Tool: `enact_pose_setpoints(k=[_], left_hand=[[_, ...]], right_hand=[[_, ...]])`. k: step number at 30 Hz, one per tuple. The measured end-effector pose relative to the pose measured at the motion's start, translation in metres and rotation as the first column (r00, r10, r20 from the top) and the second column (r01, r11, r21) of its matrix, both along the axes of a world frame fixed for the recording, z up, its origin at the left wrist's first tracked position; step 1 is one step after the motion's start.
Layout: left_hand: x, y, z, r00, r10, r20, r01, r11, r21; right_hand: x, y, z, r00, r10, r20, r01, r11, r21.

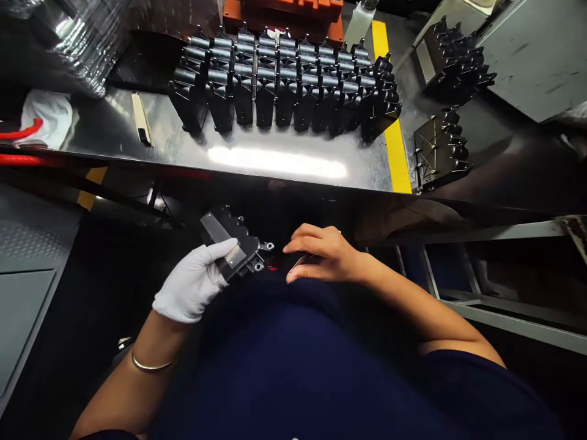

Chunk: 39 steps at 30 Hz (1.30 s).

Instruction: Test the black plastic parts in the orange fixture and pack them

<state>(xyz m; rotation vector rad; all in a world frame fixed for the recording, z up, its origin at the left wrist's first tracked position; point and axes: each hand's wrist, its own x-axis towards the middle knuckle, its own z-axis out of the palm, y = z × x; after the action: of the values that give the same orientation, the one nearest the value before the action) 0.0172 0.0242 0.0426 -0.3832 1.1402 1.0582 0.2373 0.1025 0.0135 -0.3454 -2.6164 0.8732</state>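
My left hand (195,281), in a white glove, is wrapped round a black molded part (247,241) with a flat metal plate on its face; the thumb lies on the plate. Two small ringed lugs stick out at the part's right end. My right hand (323,253) is bare and sits just right of the part, apart from it. Its fingers curve toward the thumb round a small thin item that I cannot make out. Beyond both hands, a row of several similar black parts (266,79) stands on the metal table (160,137).
A cream-handled tool (140,119) lies left of the row. Yellow tape (395,143) crosses the table at the right, with more black parts (440,146) beyond it. An orange fixture (293,21) is behind the row. At the left are a white cloth (46,116) and clear plastic wrap (87,43).
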Motion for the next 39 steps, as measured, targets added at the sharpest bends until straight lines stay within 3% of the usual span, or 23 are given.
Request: enact_pose_setpoints(k=[4,6,7,8,10,12,15,18,24,29,35,39], left_hand=[[0.005,-0.008,-0.015,0.963,-0.258,0.078,0.249,0.963,0.103],[0.004,-0.015,-0.019,0.925,-0.374,-0.072,0.381,0.899,0.215],[0.003,-0.018,-0.019,0.89,-0.398,-0.222,0.447,0.857,0.257],[0.003,-0.021,-0.02,0.833,-0.377,-0.404,0.504,0.819,0.274],[0.005,-0.024,-0.021,0.653,-0.25,-0.715,0.57,0.784,0.246],[0.008,-0.022,-0.023,0.521,-0.177,-0.835,0.572,0.798,0.188],[0.007,-0.013,-0.029,0.565,-0.19,-0.803,0.528,0.831,0.175],[0.002,-0.007,-0.033,0.614,-0.165,-0.772,0.488,0.848,0.206],[0.001,-0.015,-0.026,0.614,-0.346,-0.709,0.651,0.73,0.207],[0.001,-0.018,-0.024,0.616,-0.358,-0.702,0.656,0.726,0.205],[0.003,-0.02,-0.023,0.587,-0.355,-0.727,0.691,0.688,0.222],[0.005,-0.021,-0.02,0.585,-0.354,-0.73,0.684,0.699,0.209]], right_hand=[[-0.013,0.004,0.007,0.993,0.118,-0.033,-0.115,0.99,0.081],[-0.019,0.005,0.004,0.991,0.071,-0.112,-0.067,0.997,0.036],[-0.021,0.005,0.002,0.985,0.0,-0.172,0.0,1.0,-0.005],[-0.024,0.004,-0.001,0.97,-0.084,-0.23,0.074,0.996,-0.053],[-0.028,0.001,-0.007,0.925,-0.23,-0.301,0.189,0.969,-0.159],[-0.032,-0.003,-0.011,0.902,-0.317,-0.294,0.239,0.932,-0.271],[-0.031,-0.009,-0.012,0.902,-0.394,-0.174,0.291,0.855,-0.429],[-0.023,-0.011,-0.012,0.893,-0.443,-0.074,0.354,0.797,-0.49],[-0.008,-0.021,-0.007,0.968,-0.241,-0.072,0.203,0.918,-0.34],[-0.003,-0.03,0.0,0.985,-0.166,-0.037,0.137,0.902,-0.41],[-0.001,-0.036,0.0,0.985,-0.167,-0.043,0.125,0.862,-0.492],[-0.001,-0.037,0.0,0.986,-0.162,-0.034,0.124,0.856,-0.501]])
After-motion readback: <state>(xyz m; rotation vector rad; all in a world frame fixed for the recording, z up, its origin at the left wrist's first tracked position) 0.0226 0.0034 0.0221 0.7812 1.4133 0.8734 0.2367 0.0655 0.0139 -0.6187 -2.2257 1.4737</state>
